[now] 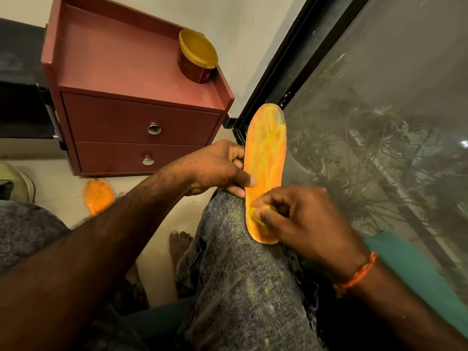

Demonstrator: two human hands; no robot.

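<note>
ITEM: insole (pixel 266 153), orange, streaked w/ yellow adhesive. Location: stood lengthwise on the person's right knee (pixel 238 262) (grey jeans), toe end up toward the window frame (pixel 273 79), heel end down, coated face toward the camera.

STEP IN HAND (judged): spreading adhesive over the insole face. Upper & mid sections carry yellow streaks; work is now at the heel end. Approx. late in the coating step.

GRIP, left hand (pixel 215 168): clenched on the insole's left edge at about mid-length, thumb laid across the face, fingers curled behind. Serves as the steadying hold.

GRIP, right hand (pixel 306 224): fingertips bunched & pressed to the heel end, round a yellow-green dab (pixel 266 211). Can't tell whether they pinch a small applicator or only glue, so the grip's state can't be told. Orange thread (pixel 359 274) at the wrist.

NEXT MOVE CALLS FOR (judged): short rubbing strokes over the bare orange patches by the heel rim; left grip firm so the insole doesn't tip off the knee; thumb kept clear of wet areas. More adhesive, if req'd, means a reach to the tub.

NEARBY: tub (pixel 197 57), yellow inside, open, on the red drawer cabinet (pixel 121 72), well apart from the hands. Second insole (pixel 98 196), orange, flat on the floor beside the cabinet base. Bare foot (pixel 179 244) on the floor below the knee.
</note>
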